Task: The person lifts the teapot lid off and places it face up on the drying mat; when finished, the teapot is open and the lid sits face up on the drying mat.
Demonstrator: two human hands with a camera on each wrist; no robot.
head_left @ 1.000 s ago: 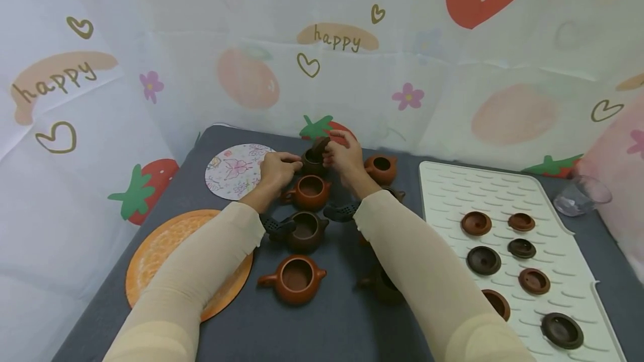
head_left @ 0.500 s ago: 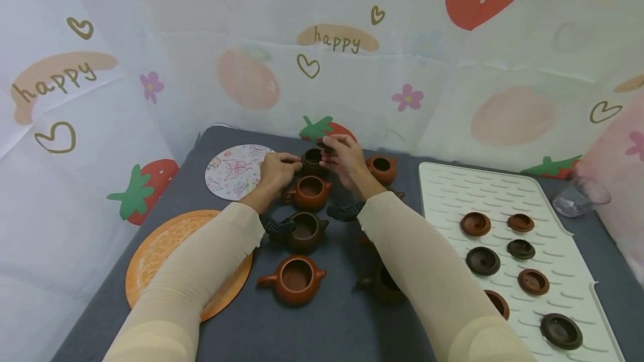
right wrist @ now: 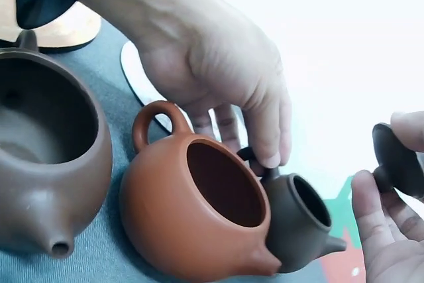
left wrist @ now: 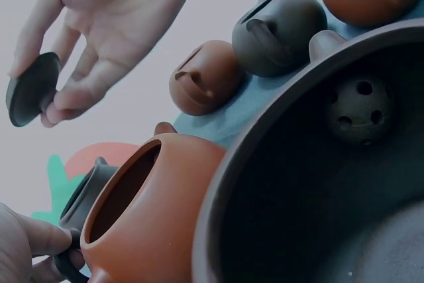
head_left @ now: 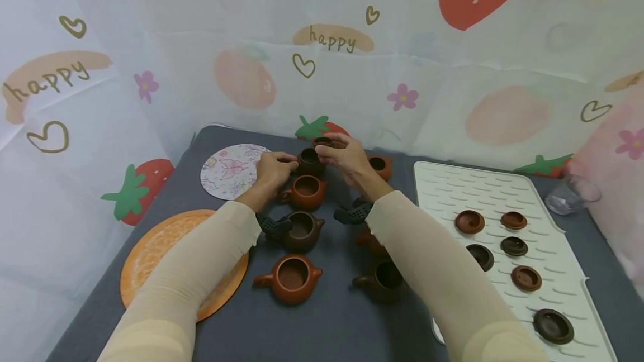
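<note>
At the back of the table my left hand pinches the handle of a small dark teapot, which stands upright with its mouth uncovered. My right hand holds a dark teapot lid between thumb and fingers, apart from the pot and just beyond it. In both wrist views the lid is tilted on edge, with its small knob by the fingertips. A reddish-brown teapot without a lid is nearest to the held pot.
More lidless teapots, including a dark one and a reddish one, stand in two rows. A white mat at right bears several lids and a clear cup is beyond it. Round mats, orange and floral, lie left.
My right hand has moved the lid up and away from the dark pot's mouth, and the wrist has turned. The left hand stays on the handle. The head view has shifted slightly.
</note>
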